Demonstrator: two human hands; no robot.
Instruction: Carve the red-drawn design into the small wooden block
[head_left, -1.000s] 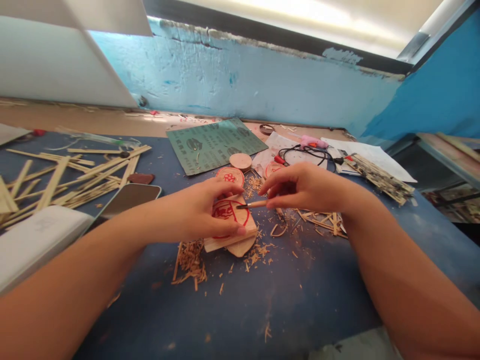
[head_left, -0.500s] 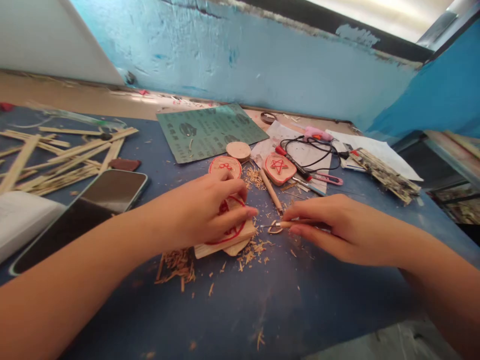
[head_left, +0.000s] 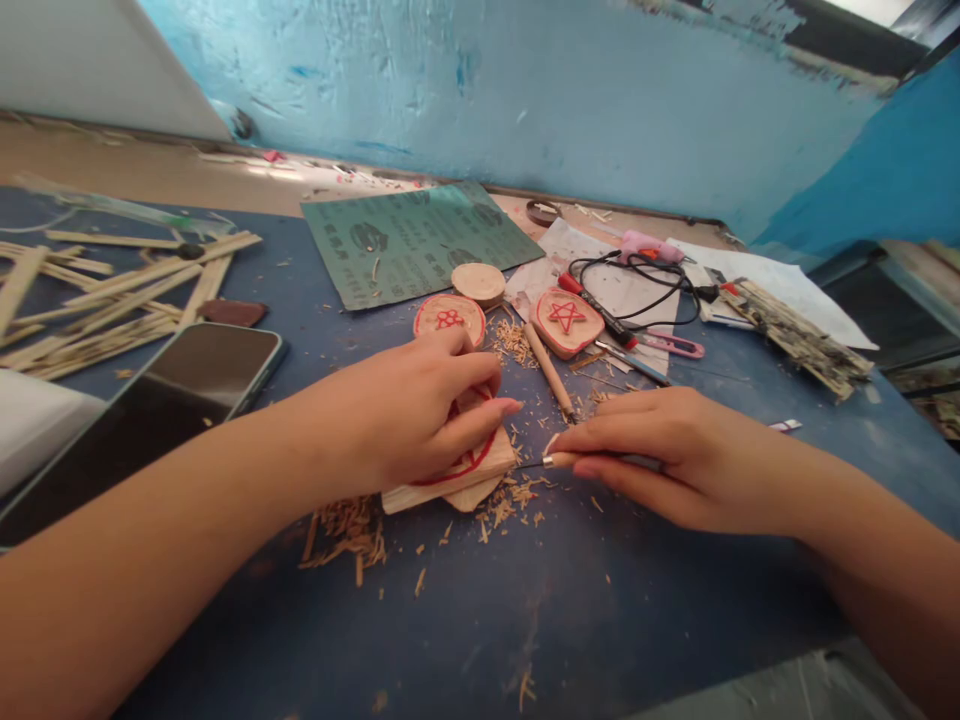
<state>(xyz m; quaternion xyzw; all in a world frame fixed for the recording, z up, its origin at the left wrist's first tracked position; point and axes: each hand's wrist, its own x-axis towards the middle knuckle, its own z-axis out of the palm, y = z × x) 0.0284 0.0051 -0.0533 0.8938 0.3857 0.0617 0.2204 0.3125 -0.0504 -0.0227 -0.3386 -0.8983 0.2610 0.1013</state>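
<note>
My left hand [head_left: 427, 405] is closed on a wooden block [head_left: 491, 455] with red markings, pressing it down over another pale wood piece [head_left: 476, 494]. Part of the red design is hidden under the fingers. My right hand [head_left: 645, 450] grips a thin carving tool [head_left: 564, 459] by its wooden handle, its metal shaft pointing left at the block's right edge. Wood shavings [head_left: 517, 495] lie around the block. Behind it are a round disc with a red flower [head_left: 448, 317], a piece with a red star [head_left: 566, 318] and a second wooden-handled tool [head_left: 550, 370].
A phone [head_left: 202, 385] and wooden strips [head_left: 127, 300] lie at the left. Green sandpaper [head_left: 420, 240] and a plain disc [head_left: 478, 283] are at the back. A black cable [head_left: 637, 290], pink glue gun [head_left: 652, 247] and rough bark piece [head_left: 802, 335] are at the right.
The view has shifted slightly. My right hand has moved the carving tool a little left and down, bringing its shaft to the block's edge. My left hand stays on the block.
</note>
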